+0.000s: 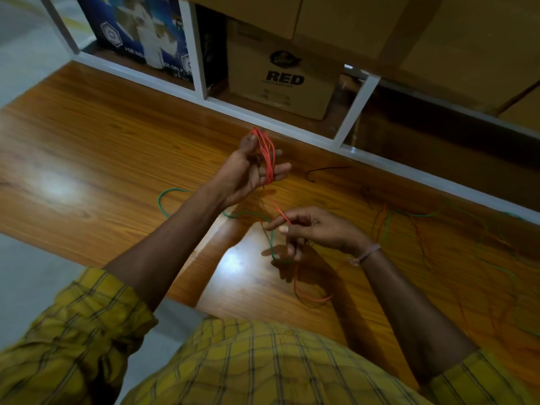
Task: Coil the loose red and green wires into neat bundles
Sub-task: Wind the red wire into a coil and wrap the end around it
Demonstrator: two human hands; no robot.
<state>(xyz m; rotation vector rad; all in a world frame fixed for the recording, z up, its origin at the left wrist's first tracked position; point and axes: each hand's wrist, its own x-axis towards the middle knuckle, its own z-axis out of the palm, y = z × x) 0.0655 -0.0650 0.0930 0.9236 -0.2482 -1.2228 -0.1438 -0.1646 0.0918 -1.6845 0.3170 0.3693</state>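
Note:
My left hand (248,171) is raised above the wooden table (102,135), with several loops of red wire (267,154) wound around its fingers and the thumb pressing on the top of the coil. A strand of the red wire runs down from the coil to my right hand (312,229), which pinches it between thumb and forefinger. The loose red tail (314,299) curls on the table below. A green wire (163,203) lies slack on the table, passing under both hands and on to the right (415,214).
A short dark wire (321,171) lies on the table near the white shelf frame (359,103). In the shelf stand a cardboard box marked RED (280,83) and a blue printed box (140,33). More tangled wire lies at the right, in shadow.

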